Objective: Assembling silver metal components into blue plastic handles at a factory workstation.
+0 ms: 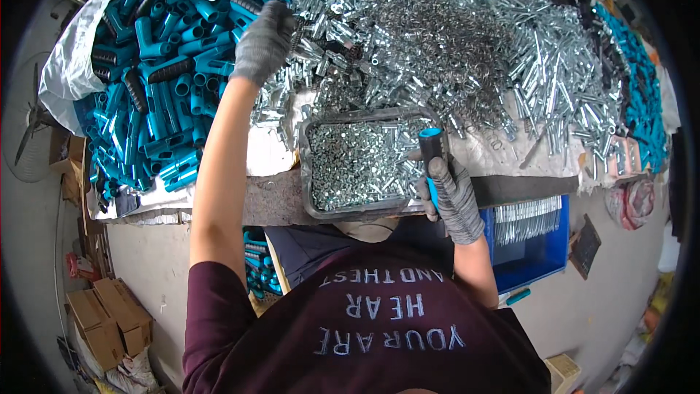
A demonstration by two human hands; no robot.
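My right hand (456, 201), in a grey knitted glove, is closed round a black-and-teal plastic handle (432, 147). The handle stands nearly upright, its round teal opening facing up, at the right end of a black tray (310, 197) full of small metal parts. My left hand (264, 45), gloved the same way, is stretched far out to the right edge of a heap of teal plastic handles (164, 73). Its fingers are curled beside a teal handle with a ribbed black grip (246, 6); whatever they hold is hidden.
Loose springs (445, 36) and shiny metal rods (554, 66) are piled behind the tray. More teal parts (638, 80) lie at the far right. Under the table edge stands a blue crate (529, 266) of metal rods. Cardboard boxes (109, 321) sit on the floor at left.
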